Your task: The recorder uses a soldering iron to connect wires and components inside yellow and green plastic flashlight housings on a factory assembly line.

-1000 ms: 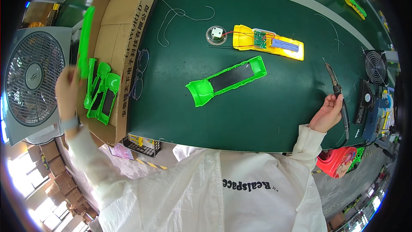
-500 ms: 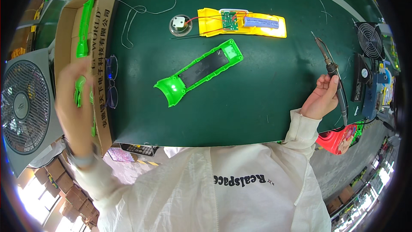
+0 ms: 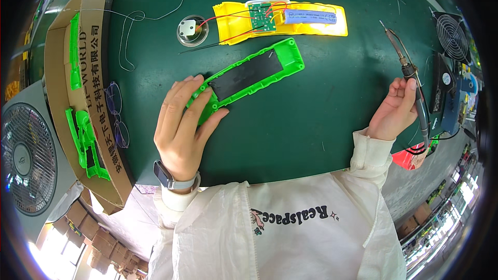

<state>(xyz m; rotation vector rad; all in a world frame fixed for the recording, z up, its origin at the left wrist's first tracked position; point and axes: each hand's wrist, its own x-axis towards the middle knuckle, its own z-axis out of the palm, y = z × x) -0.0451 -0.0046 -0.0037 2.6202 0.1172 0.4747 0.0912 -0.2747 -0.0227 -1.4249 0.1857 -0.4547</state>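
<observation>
My left hand (image 3: pixel 179 124) grips the wide end of a green plastic half-shell (image 3: pixel 288 54), its fingers over the top and thumb along the near edge. A black strip lies in the shell's middle. My right hand (image 3: pixel 393 111) holds a soldering iron (image 3: pixel 421 106) by its handle, tip pointing up and away. Beyond the green shell lies a yellow half-shell (image 3: pixel 231 25) with a green circuit board (image 3: pixel 263 18) and a purple cylindrical battery (image 3: pixel 311 17). Red and black wires run from it to a round clear lamp piece (image 3: pixel 192 30) with a white plate.
At the left stand a cardboard box (image 3: pixel 97 54) holding several green shells, and a grey fan (image 3: pixel 23 161). Glasses (image 3: pixel 121 134) rest beside the box. Thin solder wire (image 3: pixel 127 36) curls on the table's far left. A small black fan (image 3: pixel 450 41) stands at the far right.
My left hand has come from the box to the green half-shell on the table and taken hold of its wide end. The right hand still holds the soldering iron. The whole view has shifted.
</observation>
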